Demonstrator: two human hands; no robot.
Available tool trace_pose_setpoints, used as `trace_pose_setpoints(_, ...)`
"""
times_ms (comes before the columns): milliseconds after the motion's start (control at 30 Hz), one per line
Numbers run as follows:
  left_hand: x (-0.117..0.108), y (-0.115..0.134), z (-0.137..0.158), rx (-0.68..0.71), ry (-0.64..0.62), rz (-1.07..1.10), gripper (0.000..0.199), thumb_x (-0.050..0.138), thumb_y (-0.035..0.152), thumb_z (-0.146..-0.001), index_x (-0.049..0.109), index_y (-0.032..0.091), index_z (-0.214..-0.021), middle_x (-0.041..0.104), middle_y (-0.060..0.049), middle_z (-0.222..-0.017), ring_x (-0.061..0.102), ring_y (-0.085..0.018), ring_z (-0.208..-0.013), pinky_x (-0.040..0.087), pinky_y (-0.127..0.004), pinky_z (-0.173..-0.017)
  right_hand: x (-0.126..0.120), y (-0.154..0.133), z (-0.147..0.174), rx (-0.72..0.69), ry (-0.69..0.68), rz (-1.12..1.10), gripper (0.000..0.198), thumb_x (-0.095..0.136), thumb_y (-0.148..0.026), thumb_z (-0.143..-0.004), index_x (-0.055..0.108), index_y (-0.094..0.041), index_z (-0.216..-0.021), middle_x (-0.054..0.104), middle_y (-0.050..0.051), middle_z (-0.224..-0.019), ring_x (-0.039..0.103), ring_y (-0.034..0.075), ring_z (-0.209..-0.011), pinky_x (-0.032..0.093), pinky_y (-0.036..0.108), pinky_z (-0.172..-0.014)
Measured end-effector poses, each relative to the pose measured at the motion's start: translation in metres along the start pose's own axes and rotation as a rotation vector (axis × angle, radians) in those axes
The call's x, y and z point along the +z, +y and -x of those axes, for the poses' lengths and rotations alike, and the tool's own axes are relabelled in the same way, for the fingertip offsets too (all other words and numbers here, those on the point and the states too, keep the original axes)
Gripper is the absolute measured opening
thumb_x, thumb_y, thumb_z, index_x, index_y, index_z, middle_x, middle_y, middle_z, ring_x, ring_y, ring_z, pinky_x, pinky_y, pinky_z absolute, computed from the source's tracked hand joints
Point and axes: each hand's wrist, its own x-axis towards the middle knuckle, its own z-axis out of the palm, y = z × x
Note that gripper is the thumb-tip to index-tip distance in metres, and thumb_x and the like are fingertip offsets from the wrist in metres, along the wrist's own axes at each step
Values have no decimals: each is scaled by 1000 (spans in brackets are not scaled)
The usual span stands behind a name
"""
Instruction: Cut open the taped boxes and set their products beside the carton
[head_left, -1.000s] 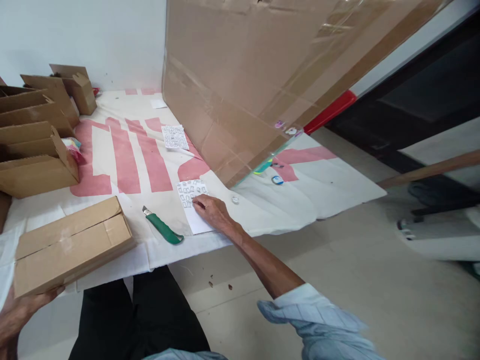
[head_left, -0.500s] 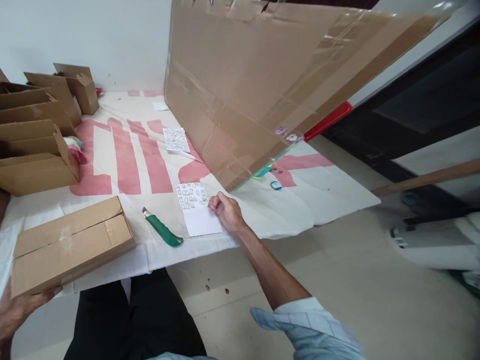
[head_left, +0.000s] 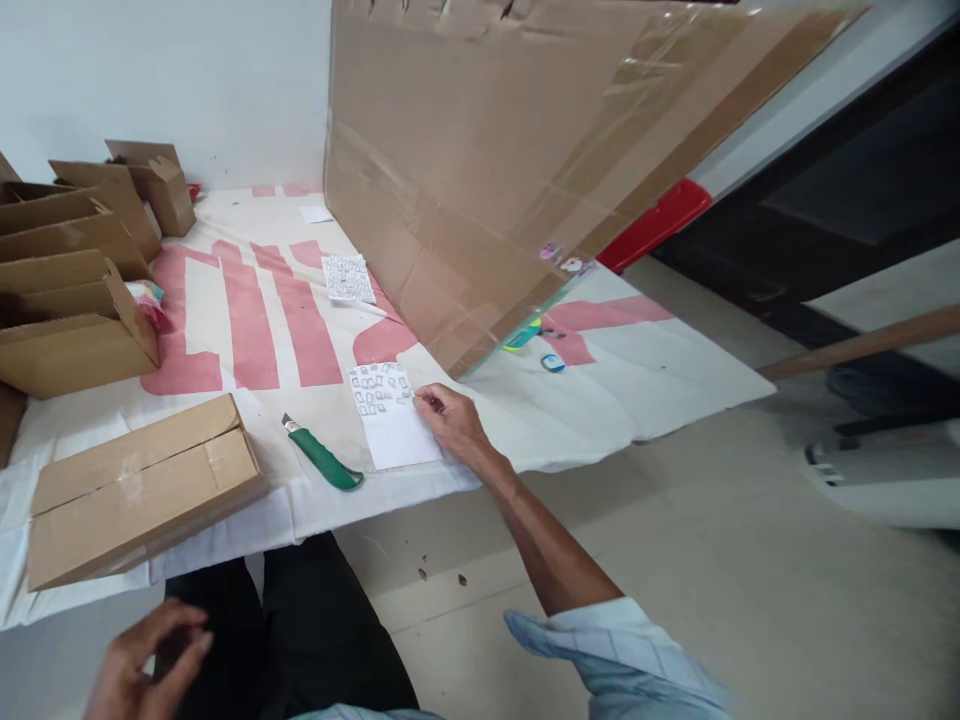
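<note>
My right hand [head_left: 452, 418] is pinched closed at the right edge of a white paper sheet [head_left: 397, 435] printed with small box-like outlines; whatever lies between its fingertips is too small to make out. Low at the left, over my lap, my left hand [head_left: 154, 655] has its thumb and curved fingers apart, touching nothing. A closed, taped cardboard box [head_left: 146, 490] rests near the table's front edge above that hand. Between the box and the sheet lies a green utility knife [head_left: 325, 458], its blade end pointing away from me.
Several open cardboard boxes [head_left: 79, 345] stand at the left. A large taped cardboard panel [head_left: 465, 170] leans over the table's back right. Another printed sheet [head_left: 348, 278] lies farther back. A small blue-and-white item [head_left: 553, 363] sits right of the panel's lower corner.
My left hand has come away from the cardboard box and moved right, over my lap. My right hand stays beside the sheet, its fingers slightly shifted.
</note>
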Motion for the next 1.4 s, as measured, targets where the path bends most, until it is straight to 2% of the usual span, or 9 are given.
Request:
trace_pose_setpoints(67, 28, 26, -9, 175, -175, 41, 30, 72, 54, -94, 78, 25, -87, 74, -2, -76, 68, -16, -59, 55, -22, -52, -1, 5, -2, -60, -39, 156, 24, 64, -36, -85, 75, -23, -102, 73, 5, -87, 62, 22, -76, 51, 34, -77)
trace_pose_setpoints(200, 69, 73, -37, 480, -262, 23, 10, 64, 24, -99, 73, 23, -96, 72, -4, -82, 71, -17, -70, 59, -25, -64, 1, 9, -4, -105, -112, 323, 24, 61, -28, -87, 78, -22, -104, 74, 7, -92, 65, 23, -82, 50, 33, -78)
trace_pose_setpoints(400, 116, 120, -88, 794, -276, -167, 20, 57, 8, -95, 67, 20, -108, 73, -10, -104, 69, -25, -93, 60, -39, -79, 2, 6, -2, -85, -114, 292, 17, 62, -26, -87, 77, -22, -95, 75, 6, -89, 64, 21, -77, 48, 32, -75)
trace_pose_setpoints(500, 140, 137, -116, 897, -290, -282, 27, 61, 9, -91, 65, 18, -115, 72, -15, -128, 64, -34, -124, 58, -47, -90, 2, 6, -3, -64, -83, 246, 17, 62, -26, -85, 76, -22, -93, 75, 5, -86, 63, 20, -74, 48, 32, -73)
trace_pose_setpoints(600, 161, 148, -140, 912, -364, -396, 28, 65, 16, -94, 64, 18, -121, 67, -16, -141, 54, -37, -142, 54, -51, -100, 1, 6, -6, -67, -76, 220, 17, 64, -27, -84, 77, -23, -93, 75, 4, -85, 63, 20, -72, 48, 32, -72)
trace_pose_setpoints(767, 181, 149, -161, 849, -457, -478, 10, 67, 21, -97, 64, 19, -106, 71, -12, -122, 61, -30, -126, 49, -48, -101, -3, 6, -9, -115, -111, 199, 13, 62, -24, -85, 75, -24, -82, 75, 4, -83, 63, 19, -71, 46, 31, -71)
trace_pose_setpoints(1167, 187, 141, -160, 837, -429, -474, 7, 66, 26, -101, 64, 19, -101, 71, -10, -120, 61, -28, -121, 46, -48, -94, -3, 2, -12, -159, -120, 151, 19, 59, -29, -91, 74, -25, -80, 76, 6, -86, 65, 21, -76, 48, 33, -76)
trace_pose_setpoints(1267, 189, 139, -160, 836, -434, -473, 8, 66, 27, -100, 64, 19, -100, 71, -9, -119, 61, -28, -121, 46, -47, -93, -2, 3, -9, -83, -104, 30, 19, 62, -35, -90, 73, -24, -81, 75, 4, -82, 64, 20, -74, 50, 33, -75)
trace_pose_setpoints(1400, 189, 139, -160, 833, -437, -462, 7, 65, 26, -100, 64, 19, -100, 70, -9, -118, 61, -28, -120, 46, -47, -94, 0, 4, -10, 93, -79, -194, 25, 68, -46, -83, 72, -22, -80, 70, 1, -72, 58, 18, -65, 47, 31, -63)
